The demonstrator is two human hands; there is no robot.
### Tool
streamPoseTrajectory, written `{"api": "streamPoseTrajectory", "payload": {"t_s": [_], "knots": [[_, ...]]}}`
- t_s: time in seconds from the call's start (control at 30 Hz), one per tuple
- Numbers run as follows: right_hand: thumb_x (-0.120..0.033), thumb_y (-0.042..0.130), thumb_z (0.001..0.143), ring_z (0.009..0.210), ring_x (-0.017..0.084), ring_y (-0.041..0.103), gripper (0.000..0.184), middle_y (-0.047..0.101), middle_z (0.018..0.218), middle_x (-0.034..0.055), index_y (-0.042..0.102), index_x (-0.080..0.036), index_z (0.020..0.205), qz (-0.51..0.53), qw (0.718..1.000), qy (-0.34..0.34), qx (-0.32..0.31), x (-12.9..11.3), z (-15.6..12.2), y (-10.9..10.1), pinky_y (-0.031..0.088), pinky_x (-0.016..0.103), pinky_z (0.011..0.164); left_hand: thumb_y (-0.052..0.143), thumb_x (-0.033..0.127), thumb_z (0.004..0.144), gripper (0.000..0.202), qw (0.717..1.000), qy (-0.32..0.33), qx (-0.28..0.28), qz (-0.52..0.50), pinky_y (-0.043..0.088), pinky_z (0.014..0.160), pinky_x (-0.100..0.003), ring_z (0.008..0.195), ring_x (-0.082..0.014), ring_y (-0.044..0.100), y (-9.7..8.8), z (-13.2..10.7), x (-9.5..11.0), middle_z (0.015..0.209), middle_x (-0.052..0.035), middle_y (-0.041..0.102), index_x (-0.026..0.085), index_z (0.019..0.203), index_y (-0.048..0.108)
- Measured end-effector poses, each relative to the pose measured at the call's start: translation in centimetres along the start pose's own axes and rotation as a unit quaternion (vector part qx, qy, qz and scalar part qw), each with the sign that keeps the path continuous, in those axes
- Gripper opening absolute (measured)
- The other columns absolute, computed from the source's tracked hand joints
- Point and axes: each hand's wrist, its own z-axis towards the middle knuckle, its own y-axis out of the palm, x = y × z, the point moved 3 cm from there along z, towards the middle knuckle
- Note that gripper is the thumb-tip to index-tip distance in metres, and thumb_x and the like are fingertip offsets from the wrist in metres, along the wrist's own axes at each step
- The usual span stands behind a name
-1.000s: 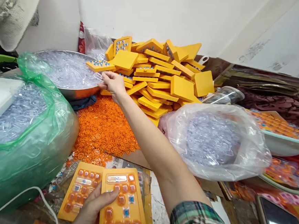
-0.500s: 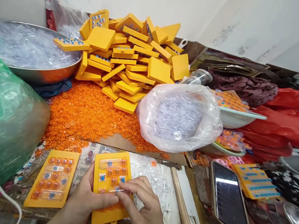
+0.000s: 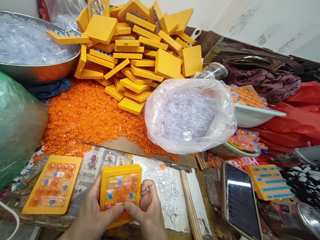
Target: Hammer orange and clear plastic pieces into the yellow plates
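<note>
Both my hands hold one yellow calculator panel [image 3: 120, 183] at the bottom centre, tilted up toward me. My left hand [image 3: 93, 212] grips its left edge with the thumb laid over the lower keys. My right hand [image 3: 148, 211] grips the right side, thumb and fingers pressed on the orange and clear keys. A second yellow panel [image 3: 52, 189] with orange keys lies flat just left of my hands.
A heap of yellow panels [image 3: 137, 55] rises at the back. Loose orange keys [image 3: 90, 118] cover the middle. A clear bag of clear keys [image 3: 189, 116], a green bag [image 3: 6, 130], a metal bowl [image 3: 28, 70], a phone [image 3: 241, 200] and a wooden stick [image 3: 192, 215] surround me.
My right arm came back from the yellow heap to the panel. Both hands now grip it and have tilted it up; the view shifted right and down.
</note>
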Motion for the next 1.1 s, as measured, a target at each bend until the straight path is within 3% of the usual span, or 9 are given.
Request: {"api": "streamPoseTrajectory", "payload": {"t_s": [0.1,0.23,0.4,0.53,0.63,0.8,0.9,0.97,1.1], "knots": [[-0.041,0.074,0.068,0.062,0.017,0.064,0.047,0.061,0.074,-0.0053,0.032,-0.029,0.084,-0.094,0.995,-0.039,0.020,0.8,0.1,-0.6,0.050,0.028,0.055,0.082,0.031,0.061,0.054,0.998,-0.035,-0.028,-0.049,0.054,0.076,-0.035,0.088,-0.0282,0.068,-0.1,0.3,-0.8,0.101,-0.0114,0.072,0.017,0.105,0.053],[-0.051,0.068,0.070,0.072,0.028,0.070,0.035,0.071,0.084,0.0003,0.047,-0.038,0.095,-0.327,0.936,-0.121,0.046,-1.1,0.6,-3.3,0.057,0.042,0.058,0.084,0.026,0.057,0.070,0.985,-0.103,-0.057,-0.128,0.054,0.079,-0.039,0.091,-0.0295,0.068,-0.4,0.6,-1.4,0.104,-0.0121,0.071,0.017,0.117,0.049],[-0.035,0.059,0.080,0.103,0.030,0.060,0.019,0.067,0.108,0.0105,0.064,-0.025,0.096,-0.493,0.827,-0.216,0.160,-5.6,3.4,-7.6,0.043,0.051,0.095,0.085,0.021,0.055,0.095,0.974,-0.152,-0.039,-0.166,0.054,0.084,-0.043,0.093,-0.0311,0.069,-0.4,0.6,-1.1,0.106,-0.0124,0.072,0.021,0.136,0.037],[-0.011,0.050,0.077,0.105,0.029,0.059,0.029,0.070,0.105,0.0097,0.071,-0.023,0.094,-0.596,0.757,-0.234,0.131,-5.8,6.7,-7.2,0.041,0.047,0.094,0.086,0.022,0.054,0.096,0.968,-0.159,-0.060,-0.184,0.052,0.086,-0.045,0.095,-0.0326,0.068,-0.2,0.5,-0.9,0.109,-0.0148,0.071,0.020,0.137,0.038],[0.000,0.044,0.071,0.098,0.029,0.062,0.041,0.071,0.101,0.0122,0.072,-0.021,0.092,-0.631,0.731,-0.233,0.115,-5.6,8.5,-6.8,0.044,0.045,0.088,0.087,0.021,0.052,0.095,0.966,-0.166,-0.066,-0.187,0.052,0.086,-0.047,0.095,-0.0342,0.068,-0.3,0.4,-0.9,0.108,-0.0166,0.071,0.018,0.135,0.040],[-0.013,0.041,0.085,0.097,0.028,0.061,0.033,0.067,0.102,0.0144,0.069,-0.019,0.102,-0.608,0.752,-0.239,0.087,-6.6,7.5,-6.6,0.046,0.045,0.087,0.087,0.019,0.053,0.092,0.963,-0.168,-0.070,-0.201,0.051,0.087,-0.049,0.096,-0.0357,0.068,-0.5,0.3,-0.8,0.109,-0.0190,0.070,0.015,0.132,0.040],[-0.029,0.045,0.092,0.089,0.020,0.064,0.026,0.067,0.092,0.0064,0.063,-0.023,0.110,-0.567,0.791,-0.226,0.018,-6.4,4.6,-5.1,0.052,0.033,0.077,0.086,0.020,0.054,0.087,0.968,-0.156,-0.065,-0.187,0.051,0.086,-0.047,0.096,-0.0345,0.068,-0.5,0.4,-0.6,0.108,-0.0174,0.071,0.017,0.130,0.044],[-0.032,0.051,0.091,0.083,0.017,0.065,0.019,0.067,0.085,0.0020,0.062,-0.025,0.105,-0.521,0.828,-0.201,-0.048,-5.6,2.7,-3.6,0.054,0.027,0.072,0.086,0.022,0.054,0.079,0.974,-0.142,-0.056,-0.166,0.052,0.084,-0.046,0.094,-0.0332,0.068,-0.4,0.5,-0.6,0.107,-0.0160,0.071,0.017,0.124,0.049],[-0.026,0.060,0.086,0.089,0.018,0.060,0.008,0.063,0.085,0.0020,0.067,-0.028,0.090,-0.415,0.884,-0.187,-0.110,-3.7,0.7,-1.8,0.049,0.030,0.080,0.086,0.026,0.055,0.063,0.989,-0.094,-0.020,-0.110,0.052,0.083,-0.042,0.093,-0.0298,0.067,-0.4,0.6,-0.9,0.105,-0.0135,0.071,0.017,0.110,0.056]]}}
